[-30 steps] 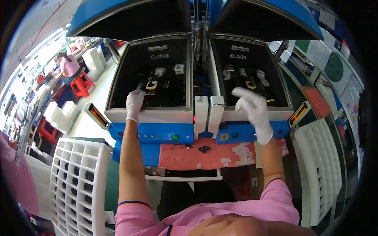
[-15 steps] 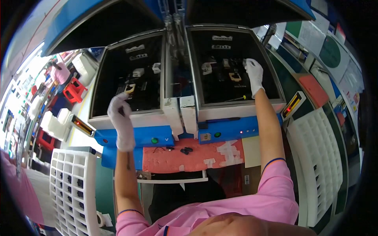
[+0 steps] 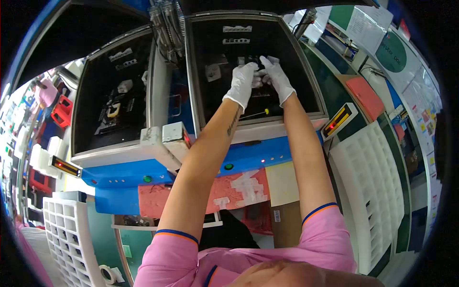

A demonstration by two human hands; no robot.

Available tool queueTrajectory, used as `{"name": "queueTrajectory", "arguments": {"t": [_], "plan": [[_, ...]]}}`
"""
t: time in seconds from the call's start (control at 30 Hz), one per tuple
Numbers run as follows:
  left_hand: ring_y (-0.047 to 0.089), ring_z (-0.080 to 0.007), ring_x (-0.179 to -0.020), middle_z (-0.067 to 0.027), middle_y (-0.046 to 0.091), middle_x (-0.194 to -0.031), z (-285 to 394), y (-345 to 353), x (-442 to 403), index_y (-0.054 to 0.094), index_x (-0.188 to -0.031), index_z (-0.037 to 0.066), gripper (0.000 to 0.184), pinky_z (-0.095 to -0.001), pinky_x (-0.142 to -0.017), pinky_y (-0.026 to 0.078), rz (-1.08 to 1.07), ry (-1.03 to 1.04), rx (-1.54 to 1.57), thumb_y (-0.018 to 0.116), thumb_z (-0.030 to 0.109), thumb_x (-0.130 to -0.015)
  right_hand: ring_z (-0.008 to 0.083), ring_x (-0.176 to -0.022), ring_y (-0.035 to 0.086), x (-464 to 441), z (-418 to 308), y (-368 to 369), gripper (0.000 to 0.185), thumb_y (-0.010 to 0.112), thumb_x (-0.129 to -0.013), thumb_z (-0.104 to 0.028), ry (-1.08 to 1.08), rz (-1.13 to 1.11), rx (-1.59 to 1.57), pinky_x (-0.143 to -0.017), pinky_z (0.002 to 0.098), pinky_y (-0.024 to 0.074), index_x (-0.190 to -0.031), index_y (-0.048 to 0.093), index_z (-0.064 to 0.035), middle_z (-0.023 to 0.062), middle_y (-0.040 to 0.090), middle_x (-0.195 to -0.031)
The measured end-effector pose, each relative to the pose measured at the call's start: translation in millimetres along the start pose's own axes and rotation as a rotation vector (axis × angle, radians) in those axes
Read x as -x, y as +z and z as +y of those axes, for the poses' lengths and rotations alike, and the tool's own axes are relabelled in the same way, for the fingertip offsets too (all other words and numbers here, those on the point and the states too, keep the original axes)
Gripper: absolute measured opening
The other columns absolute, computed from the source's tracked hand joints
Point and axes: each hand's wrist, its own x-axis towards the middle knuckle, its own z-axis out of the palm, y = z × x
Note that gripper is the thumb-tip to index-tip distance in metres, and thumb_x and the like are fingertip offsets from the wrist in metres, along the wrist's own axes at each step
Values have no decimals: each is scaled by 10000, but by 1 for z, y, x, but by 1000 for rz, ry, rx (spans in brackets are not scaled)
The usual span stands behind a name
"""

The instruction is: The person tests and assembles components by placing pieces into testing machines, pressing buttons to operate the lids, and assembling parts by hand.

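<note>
Black-lined bay (image 3: 203, 43) contains a yellow-tipped tool (image 3: 259, 113) plus gloved left hand (image 3: 243, 80) and right hand (image 3: 277, 79), their grip unclear.

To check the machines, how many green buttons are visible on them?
2: one green button on the left blue front, another on the right one; the left arm may hide more.

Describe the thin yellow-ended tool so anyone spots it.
Find the black bay of the right-hand machine, where the gloved left hand and right hand are. A thin tool lies between the hands and the bay's front edge. Its bright yellow end sets it apart from the pale parts farther back.
</note>
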Motion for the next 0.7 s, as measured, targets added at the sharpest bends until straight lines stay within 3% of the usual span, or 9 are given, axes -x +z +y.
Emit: {"name": "queueTrajectory", "arguments": {"t": [0.13,0.17,0.27,0.4,0.53,0.7], "plan": [[574,-157,-543,-89,625,-720,-19,-12,-37,569,-911,-26,314,-265,-503,449,99,3,-182,577,270,-808,95,-539,509,14,-13,-3,486,581,-821,-424,75,-107,-90,-478,202,377,-1136,488,-67,87,606,-841],[574,-157,-543,-89,625,-720,-19,-13,-39,569,-911,-26,314,-265,-503,449,99,-1,-178,577,270,-808,95,-539,509,12,-14,-3,486,581,-821,-424,79,-107,-85,-478,202,377,-1136,488,-67,87,606,-841],[596,-153,-591,-99,641,-748,-18,-18,-39,575,-982,-48,395,-255,-526,458,137,211,-550,612,298,-796,104,-528,528,9,-11,1,443,601,-815,-406,-3,23,-300,-442,215,394,-975,563,5,95,642,-811],[602,-161,-614,-90,650,-748,-27,-24,-47,595,-1009,-53,458,-265,-552,466,-58,209,-714,653,333,-768,71,-534,518,3,-7,-6,385,648,-807,-294,-34,-120,-525,-422,182,361,-1035,581,10,81,640,-825],[594,-158,-601,-83,651,-729,-28,-25,-40,643,-962,-10,373,-278,-561,466,-60,254,-453,672,301,-758,50,-534,495,6,-10,-4,401,649,-810,-182,-131,-213,-388,-442,175,360,-1139,550,26,57,643,-839],[595,-150,-604,-83,653,-719,-21,-23,-43,663,-918,17,242,-276,-563,466,-107,162,-537,661,198,-757,35,-534,475,16,-20,0,394,632,-819,-131,-202,-285,-203,-462,165,350,-1171,541,21,48,650,-853]]}}
